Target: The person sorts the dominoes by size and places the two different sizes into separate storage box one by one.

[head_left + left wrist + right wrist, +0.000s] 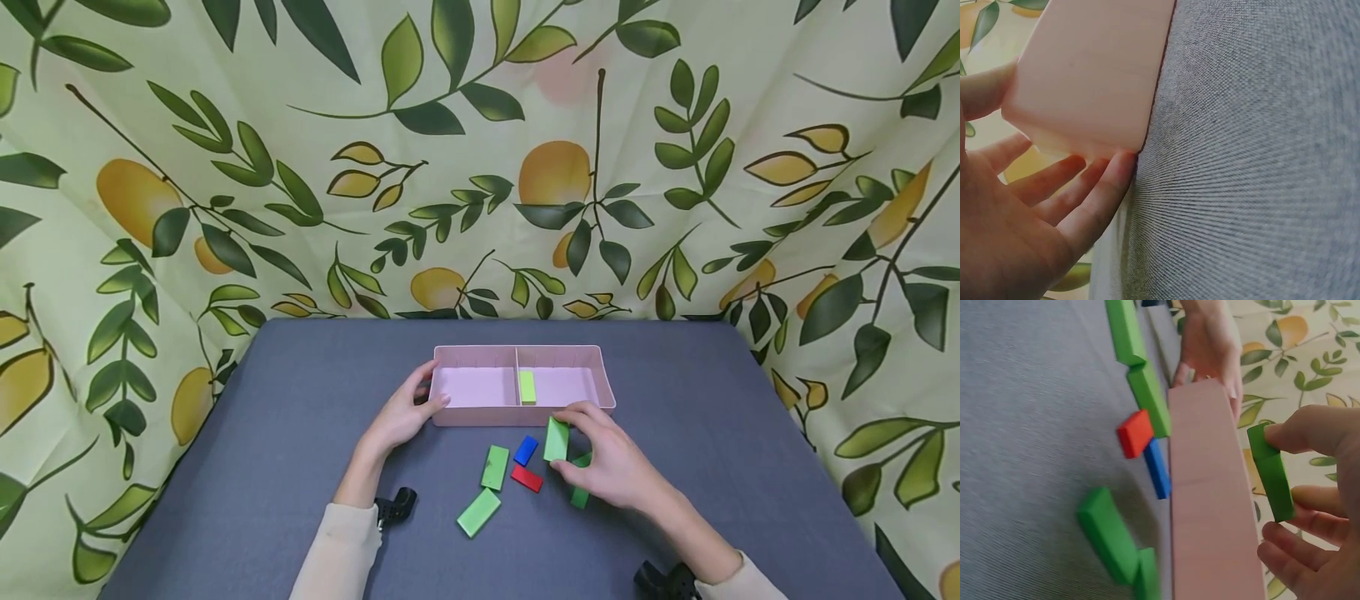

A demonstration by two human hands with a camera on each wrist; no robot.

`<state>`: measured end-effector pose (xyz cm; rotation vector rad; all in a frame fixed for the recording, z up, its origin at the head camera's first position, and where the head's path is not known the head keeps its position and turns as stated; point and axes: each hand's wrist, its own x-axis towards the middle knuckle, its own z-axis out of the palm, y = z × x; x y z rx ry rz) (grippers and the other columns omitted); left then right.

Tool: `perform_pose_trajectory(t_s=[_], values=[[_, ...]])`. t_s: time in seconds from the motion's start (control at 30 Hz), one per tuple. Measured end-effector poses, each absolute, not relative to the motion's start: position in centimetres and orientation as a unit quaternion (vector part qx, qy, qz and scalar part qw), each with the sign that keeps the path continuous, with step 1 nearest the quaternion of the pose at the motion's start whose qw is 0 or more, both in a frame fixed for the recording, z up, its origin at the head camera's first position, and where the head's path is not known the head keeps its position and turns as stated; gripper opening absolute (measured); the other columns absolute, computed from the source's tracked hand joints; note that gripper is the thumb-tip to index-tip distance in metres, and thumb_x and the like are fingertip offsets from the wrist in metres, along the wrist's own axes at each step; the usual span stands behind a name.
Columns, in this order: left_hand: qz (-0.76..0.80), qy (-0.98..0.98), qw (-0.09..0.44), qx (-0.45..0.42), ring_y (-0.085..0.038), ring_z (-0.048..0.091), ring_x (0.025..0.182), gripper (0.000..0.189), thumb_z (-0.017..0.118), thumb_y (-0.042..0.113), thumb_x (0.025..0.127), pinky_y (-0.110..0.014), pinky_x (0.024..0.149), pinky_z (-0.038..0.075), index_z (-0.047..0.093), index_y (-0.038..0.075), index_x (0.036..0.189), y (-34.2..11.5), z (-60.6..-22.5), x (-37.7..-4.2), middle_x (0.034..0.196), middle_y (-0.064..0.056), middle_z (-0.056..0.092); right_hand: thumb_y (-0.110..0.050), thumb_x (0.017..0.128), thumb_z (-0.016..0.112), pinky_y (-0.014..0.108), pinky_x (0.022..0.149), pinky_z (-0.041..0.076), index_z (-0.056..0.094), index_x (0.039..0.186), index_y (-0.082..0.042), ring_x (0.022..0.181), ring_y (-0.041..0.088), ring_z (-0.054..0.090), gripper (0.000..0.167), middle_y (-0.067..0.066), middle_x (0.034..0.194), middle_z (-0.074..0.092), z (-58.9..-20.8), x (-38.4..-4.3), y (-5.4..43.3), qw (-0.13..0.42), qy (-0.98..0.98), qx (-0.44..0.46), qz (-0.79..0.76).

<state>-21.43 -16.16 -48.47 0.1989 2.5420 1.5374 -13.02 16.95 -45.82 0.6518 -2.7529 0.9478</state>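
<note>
R fingers (pixel 1316 526) and thumb clamped on a grn blk (pixel 557 439), pinched by opp. ends; R hand (pixel 611 454) held it up off the cloth, near the front wall of the pink box (pixel 487 417), R of centre. L hand (pixel 401 415) gripped the L end of the box, thumb at front corner, other fingers spread round the end (L wrist view: fingertips touching lower corner). Box: 2 compts, divider (pixel 517 375) btwn; 1 yellow-grn blk (pixel 527 387) stood in R compt, just beside divider. In front of box, on cloth: blue blk (pixel 526 451) w/ red blk (pixel 527 478) just beside it, nearer the person; to their L, upper grn blk (pixel 495 467) and lower grn blk (pixel 478 512), ends meeting approx. at an angle. 2 more grn blks (pixel 1110 537) near R hand, partly hidden by it in head view, close together in R wrist view. Dark grey-blue tablecloth (pixel 300 433) under all; light sleeves (pixel 341 550), black unit (pixel 397 506) at L wrist; leaf-and-fruit curtain (pixel 637 125) behind and at both sides.
</note>
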Motion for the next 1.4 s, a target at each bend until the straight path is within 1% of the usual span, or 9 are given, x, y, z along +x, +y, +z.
perform_pose_trajectory(t_s=[0.17,0.23,0.37,0.53,0.73,0.87,1.0,1.23,1.4], values=[[0.512,0.852,0.08,0.069,-0.04,0.045,0.138,0.071,0.07,0.029,0.097,-0.064,0.107,0.037,0.036,0.022,0.159,-16.2,-48.6,-21.4,0.159,-0.015,0.038,-0.009,0.075,0.087,0.038,0.088,0.056,0.064,0.127,-0.004,0.102,0.017,0.061,0.058,0.002,0.125,0.057,-45.0,-13.9,17.5,0.09,-0.896,0.252,0.355],[0.513,0.852,0.08,0.071,-0.041,0.045,0.138,0.071,0.07,0.029,0.097,-0.064,0.107,0.036,0.036,0.022,0.159,-16.2,-48.6,-21.4,0.159,-0.015,0.038,-0.007,0.075,0.087,0.036,0.088,0.056,0.063,0.128,-0.004,0.101,0.014,0.061,0.058,0.002,0.125,0.057,-44.5,-14.2,17.7,0.092,-0.89,0.258,0.366],[0.515,0.85,0.083,0.073,-0.041,0.044,0.139,0.071,0.07,0.03,0.097,-0.064,0.108,0.036,0.035,0.022,0.159,-16.3,-48.6,-21.5,0.159,-0.015,0.037,-0.007,0.076,0.086,0.034,0.089,0.055,0.063,0.13,-0.006,0.104,0.014,0.061,0.059,0.001,0.127,0.056,-43.4,-14.9,18.0,0.098,-0.884,0.266,0.372],[0.511,0.853,0.081,0.069,-0.041,0.043,0.139,0.072,0.07,0.031,0.097,-0.064,0.108,0.035,0.035,0.022,0.159,-16.4,-48.5,-21.5,0.159,-0.015,0.038,-0.007,0.077,0.085,0.038,0.092,0.054,0.062,0.131,-0.005,0.108,0.018,0.061,0.058,0.003,0.128,0.055,-42.5,-15.9,18.1,0.1,-0.879,0.273,0.379],[0.509,0.854,0.085,0.07,-0.042,0.042,0.14,0.072,0.07,0.031,0.097,-0.064,0.109,0.035,0.035,0.021,0.159,-16.3,-48.4,-21.5,0.159,-0.016,0.037,-0.008,0.078,0.082,0.043,0.092,0.052,0.061,0.133,-0.003,0.108,0.024,0.061,0.059,0.006,0.129,0.054,-41.8,-17.5,18.2,0.099,-0.879,0.269,0.381],[0.511,0.853,0.085,0.069,-0.042,0.043,0.14,0.072,0.07,0.031,0.097,-0.065,0.108,0.035,0.035,0.021,0.159,-16.2,-48.3,-21.5,0.159,-0.015,0.037,-0.008,0.079,0.081,0.047,0.094,0.05,0.061,0.133,-0.003,0.109,0.025,0.06,0.058,0.008,0.131,0.055,-41.6,-18.6,18.2,0.096,-0.877,0.275,0.383],[0.512,0.852,0.086,0.07,-0.042,0.043,0.139,0.073,0.07,0.032,0.097,-0.064,0.108,0.035,0.035,0.021,0.159,-16.2,-48.3,-21.5,0.159,-0.015,0.038,-0.009,0.08,0.081,0.051,0.095,0.05,0.062,0.133,-0.002,0.11,0.026,0.061,0.057,0.01,0.13,0.056,-41.6,-19.8,18.0,0.096,-0.875,0.28,0.382],[0.513,0.851,0.087,0.067,-0.041,0.044,0.139,0.073,0.071,0.033,0.096,-0.064,0.108,0.036,0.035,0.022,0.159,-16.3,-48.4,-21.5,0.159,-0.015,0.038,-0.006,0.078,0.082,0.049,0.098,0.051,0.061,0.131,0.004,0.111,0.029,0.063,0.058,0.014,0.13,0.055,-42.0,-21.8,17.8,0.071,-0.876,0.269,0.393],[0.514,0.851,0.085,0.067,-0.041,0.044,0.139,0.072,0.07,0.031,0.097,-0.064,0.107,0.036,0.035,0.023,0.159,-16.2,-48.6,-21.6,0.159,-0.015,0.038,-0.005,0.079,0.08,0.049,0.099,0.049,0.06,0.132,0.005,0.113,0.032,0.062,0.057,0.016,0.13,0.055,-43.0,-22.9,17.9,0.043,-0.877,0.257,0.403]])
